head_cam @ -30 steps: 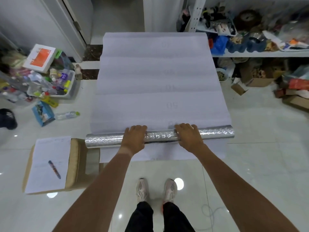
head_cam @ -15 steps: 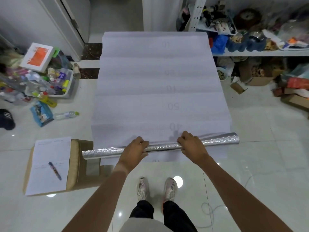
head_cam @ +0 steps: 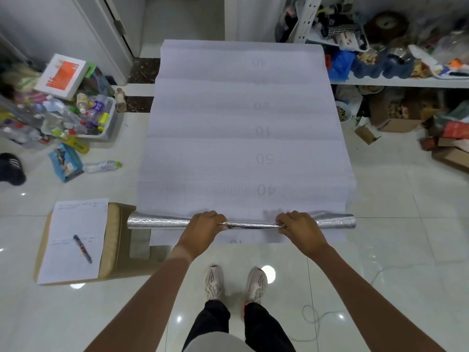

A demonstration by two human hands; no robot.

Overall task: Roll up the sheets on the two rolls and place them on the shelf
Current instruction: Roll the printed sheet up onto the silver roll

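We see both hands down at lower centre of the frame, on a thin silver roll (head_cam: pixel 157 222) that lies crosswise w/ its ends reaching left & right past the hands. Left hand (head_cam: pixel 203 231) grips the roll just left of centre, fingers (head_cam: pixel 210 215) curled over the top & clamped on it; right hand (head_cam: pixel 299 231) grips it just right of centre, fingers (head_cam: pixel 286 216) likewise wrapped round & clamped on the foil. Between the hands the roll looks pinched thinner than at its ends. From the roll a long pale sheet (head_cam: pixel 241 128) runs up the middle of the frame, spread flat over the floor (head_cam: pixel 406 224), w/ faint upside-down numbers 40, 50, 10, 20 printed along it; its far edge sits at upper centre, near the shelf (head_cam: pixel 396 82). A short strip of sheet also shows below the roll, toward our feet. The shelf is at upper right, crammed w/ mixed clutter, cardboard boxes under it. The roll's left end hangs over a brown cardboard piece (head_cam: pixel 119 240) at lower left, which carries a white paper (head_cam: pixel 76 224) w/ a pen (head_cam: pixel 82 248) lying on it. At upper left sits a grey bin (head_cam: pixel 109 123) full of bottles, a white-and-orange box (head_cam: pixel 62 76) above it, a blue carton (head_cam: pixel 66 162) & a clear bottle (head_cam: pixel 101 165) on the floor nearby. Our shoes (head_cam: pixel 234 282) stand at bottom centre, apart from the sheet's near edge.
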